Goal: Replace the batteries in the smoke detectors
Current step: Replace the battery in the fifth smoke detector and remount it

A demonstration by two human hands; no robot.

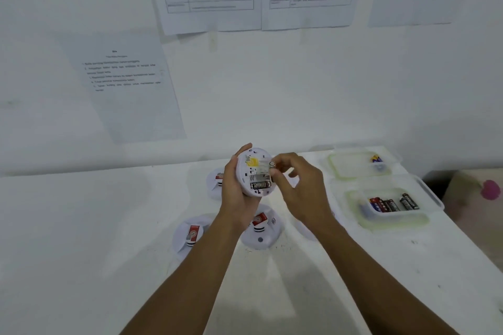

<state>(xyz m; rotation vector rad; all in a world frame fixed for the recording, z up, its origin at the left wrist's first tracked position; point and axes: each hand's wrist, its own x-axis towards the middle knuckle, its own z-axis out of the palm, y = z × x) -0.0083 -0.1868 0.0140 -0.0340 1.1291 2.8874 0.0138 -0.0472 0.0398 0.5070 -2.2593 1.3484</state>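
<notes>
Head view showed my left hand (234, 193) wrapped around a white smoke detector (254, 171), held up above the table (81, 226) with its back toward me. One black battery (260, 185) sat in the open compartment. My right hand (296, 187) pinched a second battery (272, 164) between fingertips at the detector's right edge. Three more detectors lay on the table, one near left (190, 234), one near centre (261, 228), one farther back (216, 182). To the right, a clear tray (392, 226) held spare batteries (392, 204).

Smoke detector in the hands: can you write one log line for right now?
left hand: holds smoke detector, back open | slot: one battery in | right hand: pinches second battery | spares: near tub
</notes>
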